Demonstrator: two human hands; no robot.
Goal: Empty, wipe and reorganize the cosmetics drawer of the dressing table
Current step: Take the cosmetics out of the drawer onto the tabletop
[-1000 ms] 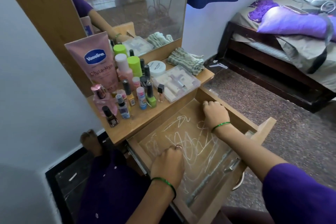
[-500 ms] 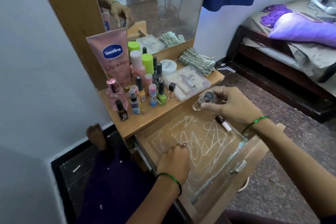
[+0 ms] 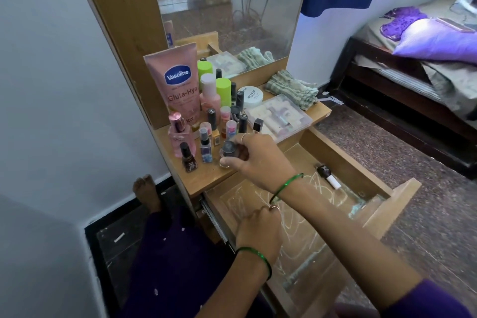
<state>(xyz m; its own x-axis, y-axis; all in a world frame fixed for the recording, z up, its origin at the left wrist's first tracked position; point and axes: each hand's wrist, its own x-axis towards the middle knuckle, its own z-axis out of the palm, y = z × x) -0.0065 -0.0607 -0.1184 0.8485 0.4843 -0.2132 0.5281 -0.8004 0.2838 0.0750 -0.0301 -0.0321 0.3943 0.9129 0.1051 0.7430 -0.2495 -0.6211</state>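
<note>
- Your right hand (image 3: pixel 260 160) has its fingers curled round a small clear bottle with a dark cap (image 3: pixel 228 149), lowering it to the tabletop (image 3: pixel 206 175) at the front of the crowd of cosmetics; judging by that, you are parking it there so the drawer can be wiped bare.
- Just beyond those fingertips stand a dark nail-polish bottle (image 3: pixel 189 157) and a small spray bottle (image 3: pixel 205 146), with the pink Vaseline tube (image 3: pixel 178 85) leaning behind them.
- Your left hand (image 3: pixel 258 230) rests on the near left edge of the open drawer (image 3: pixel 335 160), fingers curled under; whether they grip the edge I cannot tell. It likely steadies the drawer.
- The drawer is pulled right out below your right wrist. Its clear liner is scrawled with pale scratch marks.
- One item remains inside: a dark-capped, white-bodied bottle (image 3: pixel 327 175) lying on its side, well right of your fingers.
- The folded cloth (image 3: pixel 293 89) waits on the tabletop's far end.
</note>
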